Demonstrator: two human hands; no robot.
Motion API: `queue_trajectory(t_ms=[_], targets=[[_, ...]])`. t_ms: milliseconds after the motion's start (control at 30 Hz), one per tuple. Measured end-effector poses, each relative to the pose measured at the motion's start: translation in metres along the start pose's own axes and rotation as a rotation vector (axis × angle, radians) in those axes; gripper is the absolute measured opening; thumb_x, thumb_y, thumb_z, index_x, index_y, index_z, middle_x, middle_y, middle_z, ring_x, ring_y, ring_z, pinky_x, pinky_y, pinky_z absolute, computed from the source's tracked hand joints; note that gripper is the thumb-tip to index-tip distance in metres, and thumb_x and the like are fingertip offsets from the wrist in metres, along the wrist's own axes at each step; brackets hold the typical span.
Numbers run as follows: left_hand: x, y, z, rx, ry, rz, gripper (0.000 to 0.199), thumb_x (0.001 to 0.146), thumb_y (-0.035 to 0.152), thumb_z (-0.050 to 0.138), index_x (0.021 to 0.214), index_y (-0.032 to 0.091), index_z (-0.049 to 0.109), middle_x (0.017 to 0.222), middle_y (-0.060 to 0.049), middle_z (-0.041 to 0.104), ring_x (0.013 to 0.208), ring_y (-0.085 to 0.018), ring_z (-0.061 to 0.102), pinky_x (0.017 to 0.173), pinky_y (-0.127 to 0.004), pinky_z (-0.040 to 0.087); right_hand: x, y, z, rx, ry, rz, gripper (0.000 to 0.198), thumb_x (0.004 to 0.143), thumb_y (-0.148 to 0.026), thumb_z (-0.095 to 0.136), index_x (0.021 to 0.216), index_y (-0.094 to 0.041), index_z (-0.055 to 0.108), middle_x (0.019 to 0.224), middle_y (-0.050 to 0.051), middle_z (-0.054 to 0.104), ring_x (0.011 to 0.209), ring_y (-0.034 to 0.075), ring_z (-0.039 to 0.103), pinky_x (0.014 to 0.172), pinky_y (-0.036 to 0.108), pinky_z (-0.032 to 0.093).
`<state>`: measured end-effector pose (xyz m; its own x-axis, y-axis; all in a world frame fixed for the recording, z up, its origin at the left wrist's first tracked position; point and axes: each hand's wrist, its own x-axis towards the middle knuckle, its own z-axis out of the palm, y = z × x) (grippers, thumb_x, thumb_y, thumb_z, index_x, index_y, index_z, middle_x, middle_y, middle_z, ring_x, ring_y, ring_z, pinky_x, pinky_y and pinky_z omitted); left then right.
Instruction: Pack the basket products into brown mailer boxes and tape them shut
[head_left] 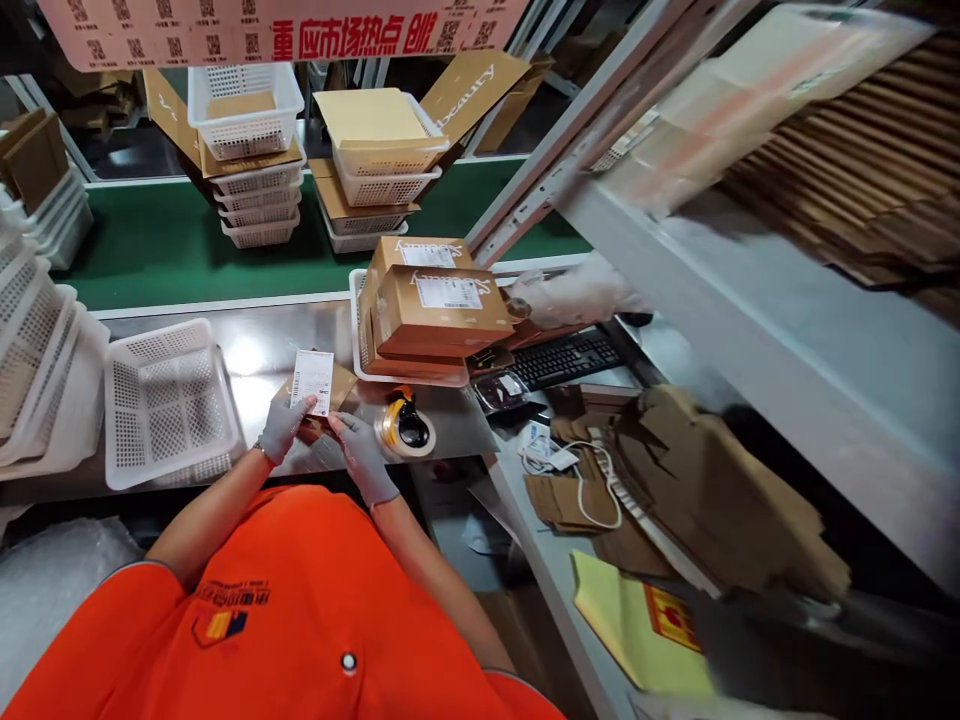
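A white printed shipping label with a barcode is held over a small brown cardboard box on the metal bench. My left hand, in a grey glove, pinches the label's lower left edge between thumb and fingers. At the lower right corner of the label, the gloved fingers of my right hand are closed on its edge. The label hides much of the box. Just right of my right hand lies a tape dispenser with an orange and black handle.
An unfilled white basket sits left, beside stacked baskets. Brown boxes with labels fill another basket behind the tape. A green conveyor runs across the back. A keyboard, flattened cardboard and an overhanging shelf are right.
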<state>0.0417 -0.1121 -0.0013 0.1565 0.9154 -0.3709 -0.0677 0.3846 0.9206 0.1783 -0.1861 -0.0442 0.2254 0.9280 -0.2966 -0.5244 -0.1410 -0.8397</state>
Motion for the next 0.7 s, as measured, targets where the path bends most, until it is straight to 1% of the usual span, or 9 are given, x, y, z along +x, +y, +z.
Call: queue_trajectory(t_ms=[100, 200, 267, 367, 433, 533, 600, 633, 700], targets=[[0.001, -0.003, 0.002, -0.005, -0.012, -0.026, 0.045, 0.075, 0.046, 0.096, 0.106, 0.015, 0.083, 0.107, -0.014, 0.085, 0.089, -0.027, 0.079, 0.08, -0.04, 0.065, 0.001, 0.001, -0.004, -0.004, 0.017, 0.005, 0.047, 0.067, -0.066, 0.095, 0.088, -0.025, 0.086, 0.098, 0.006, 0.086, 0.094, 0.026, 0.077, 0.101, 0.044, 0.06], [0.004, -0.009, 0.003, -0.006, -0.017, -0.024, 0.049, 0.074, 0.048, 0.096, 0.107, 0.015, 0.082, 0.109, -0.014, 0.086, 0.084, -0.026, 0.077, 0.075, -0.039, 0.064, 0.001, 0.002, -0.006, -0.008, 0.022, -0.002, 0.047, 0.067, -0.065, 0.094, 0.09, -0.024, 0.087, 0.101, 0.007, 0.087, 0.096, 0.026, 0.078, 0.104, 0.045, 0.06], [0.006, -0.012, 0.003, -0.007, -0.021, -0.018, 0.051, 0.073, 0.05, 0.096, 0.107, 0.014, 0.082, 0.11, -0.014, 0.086, 0.084, -0.025, 0.077, 0.075, -0.038, 0.065, 0.002, 0.003, -0.007, -0.013, 0.021, -0.01, 0.046, 0.068, -0.064, 0.093, 0.09, -0.024, 0.087, 0.103, 0.007, 0.087, 0.098, 0.027, 0.078, 0.104, 0.045, 0.06], [0.008, -0.016, 0.003, 0.012, -0.047, -0.009, 0.053, 0.076, 0.052, 0.094, 0.11, 0.014, 0.081, 0.112, -0.016, 0.085, 0.092, -0.028, 0.079, 0.083, -0.041, 0.067, 0.002, 0.004, -0.009, -0.031, 0.027, -0.027, 0.044, 0.069, -0.063, 0.092, 0.089, -0.025, 0.087, 0.101, 0.007, 0.087, 0.098, 0.027, 0.078, 0.104, 0.046, 0.06], [0.007, -0.017, 0.001, 0.095, -0.061, 0.025, 0.055, 0.083, 0.054, 0.089, 0.119, 0.014, 0.08, 0.118, -0.017, 0.084, 0.102, -0.031, 0.08, 0.091, -0.044, 0.067, 0.003, 0.005, -0.012, -0.05, 0.037, -0.046, 0.044, 0.069, -0.063, 0.092, 0.089, -0.024, 0.087, 0.099, 0.006, 0.086, 0.097, 0.027, 0.077, 0.103, 0.047, 0.06], [0.001, -0.016, -0.002, 0.399, 0.039, 0.173, 0.059, 0.087, 0.046, 0.088, 0.137, 0.017, 0.075, 0.137, -0.019, 0.078, 0.128, -0.036, 0.074, 0.11, -0.052, 0.062, 0.005, 0.006, -0.016, -0.089, 0.063, -0.07, 0.044, 0.07, -0.063, 0.091, 0.088, -0.023, 0.086, 0.095, 0.006, 0.085, 0.093, 0.026, 0.075, 0.099, 0.046, 0.06], [-0.003, -0.016, -0.005, 0.595, 0.065, 0.335, 0.054, 0.086, 0.037, 0.09, 0.136, 0.02, 0.078, 0.148, -0.019, 0.072, 0.143, -0.038, 0.065, 0.122, -0.056, 0.054, 0.005, 0.005, -0.018, -0.12, 0.065, -0.083, 0.043, 0.072, -0.063, 0.089, 0.087, -0.023, 0.085, 0.093, 0.007, 0.085, 0.09, 0.026, 0.074, 0.097, 0.046, 0.06], [-0.006, -0.017, -0.006, 0.647, 0.02, 0.407, 0.045, 0.087, 0.034, 0.089, 0.129, 0.021, 0.081, 0.148, -0.018, 0.072, 0.145, -0.038, 0.064, 0.125, -0.056, 0.052, 0.005, 0.005, -0.018, -0.136, 0.056, -0.092, 0.043, 0.073, -0.063, 0.088, 0.086, -0.023, 0.085, 0.093, 0.007, 0.085, 0.091, 0.026, 0.074, 0.096, 0.045, 0.059], [-0.009, -0.018, -0.007, 0.665, -0.136, 0.487, 0.022, 0.092, 0.032, 0.082, 0.111, 0.022, 0.087, 0.134, -0.016, 0.079, 0.135, -0.035, 0.071, 0.122, -0.054, 0.055, 0.003, 0.004, -0.019, -0.175, 0.026, -0.115, 0.04, 0.076, -0.062, 0.086, 0.085, -0.023, 0.085, 0.094, 0.008, 0.085, 0.093, 0.026, 0.074, 0.097, 0.044, 0.059]])
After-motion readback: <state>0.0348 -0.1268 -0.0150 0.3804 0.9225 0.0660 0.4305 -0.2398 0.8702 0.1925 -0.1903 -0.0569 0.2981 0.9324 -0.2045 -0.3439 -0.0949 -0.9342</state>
